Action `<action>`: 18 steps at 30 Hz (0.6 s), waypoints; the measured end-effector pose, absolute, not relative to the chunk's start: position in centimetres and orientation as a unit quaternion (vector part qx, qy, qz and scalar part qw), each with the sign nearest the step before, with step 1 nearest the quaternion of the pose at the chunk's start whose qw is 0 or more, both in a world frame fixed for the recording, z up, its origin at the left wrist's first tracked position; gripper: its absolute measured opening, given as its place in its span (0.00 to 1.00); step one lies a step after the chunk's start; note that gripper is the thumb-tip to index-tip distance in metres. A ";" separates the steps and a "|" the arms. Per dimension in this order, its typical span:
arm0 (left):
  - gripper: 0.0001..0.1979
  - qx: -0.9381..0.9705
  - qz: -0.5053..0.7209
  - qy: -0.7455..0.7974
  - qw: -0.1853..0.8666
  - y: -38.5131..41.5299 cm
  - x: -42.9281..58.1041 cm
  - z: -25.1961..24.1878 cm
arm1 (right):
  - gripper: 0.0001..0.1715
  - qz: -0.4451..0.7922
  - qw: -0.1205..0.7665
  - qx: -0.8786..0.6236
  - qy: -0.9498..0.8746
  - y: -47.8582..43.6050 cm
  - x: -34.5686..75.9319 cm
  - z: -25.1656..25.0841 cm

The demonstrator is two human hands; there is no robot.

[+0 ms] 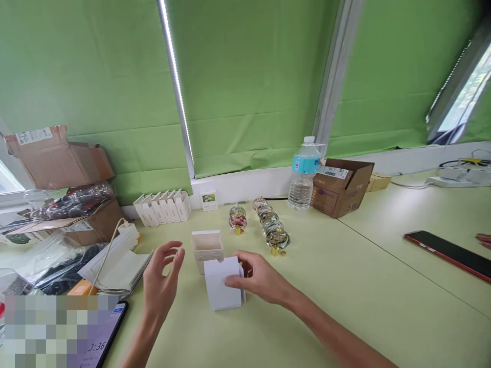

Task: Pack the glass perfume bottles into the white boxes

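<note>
Green blinds back a pale yellow-green table [345, 286]. Right hand [261, 280] grips a small white box [222, 283] resting on the table near its front edge. Left hand [161, 281] hovers open just left of it, touching nothing. An open white carton [207, 249] stands directly behind the box, glass ornaments [274, 232] beyond.

A pale yellow-green table [345, 286] is carrying everything. Lying on it are a small white folded paper box [221, 284], an open-topped white box [207, 247], a row of white cartons [163, 207], round glass ornaments with gold caps [270, 225], a clear plastic water bottle [303, 176], a brown cardboard box [341, 191], a red-edged black phone [448, 253] and a stack of flat white sheets [120, 268].
</note>
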State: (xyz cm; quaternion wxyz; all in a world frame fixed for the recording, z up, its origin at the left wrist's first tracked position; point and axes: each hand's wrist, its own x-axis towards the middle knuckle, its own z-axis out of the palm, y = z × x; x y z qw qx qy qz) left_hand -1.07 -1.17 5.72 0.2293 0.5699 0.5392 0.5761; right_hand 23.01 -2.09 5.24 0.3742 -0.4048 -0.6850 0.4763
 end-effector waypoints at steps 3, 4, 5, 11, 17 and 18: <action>0.25 0.615 0.528 0.501 0.303 -0.2 -1.3 4.4 | 0.21 0.480 0.357 -0.402 -0.693 -2.2 22.9 5.1; 0.28 0.625 0.516 0.487 0.326 0.0 -1.2 4.0 | 0.19 0.477 0.356 -0.402 -0.696 -2.3 22.9 5.1; 0.31 0.632 0.508 0.474 0.344 0.3 -1.1 3.5 | 0.17 0.474 0.357 -0.401 -0.698 -2.3 22.9 5.2; 0.30 0.654 0.465 0.434 0.409 0.8 -0.3 2.0 | 0.19 0.463 0.402 -0.419 -0.670 -1.8 23.7 6.1; 0.20 0.656 0.455 0.443 0.408 0.7 -0.2 2.2 | 0.25 0.502 0.359 -0.400 -0.678 -1.9 24.1 6.5; 0.20 0.657 0.456 0.444 0.405 0.7 -0.2 2.1 | 0.26 0.510 0.347 -0.394 -0.681 -2.1 24.0 6.5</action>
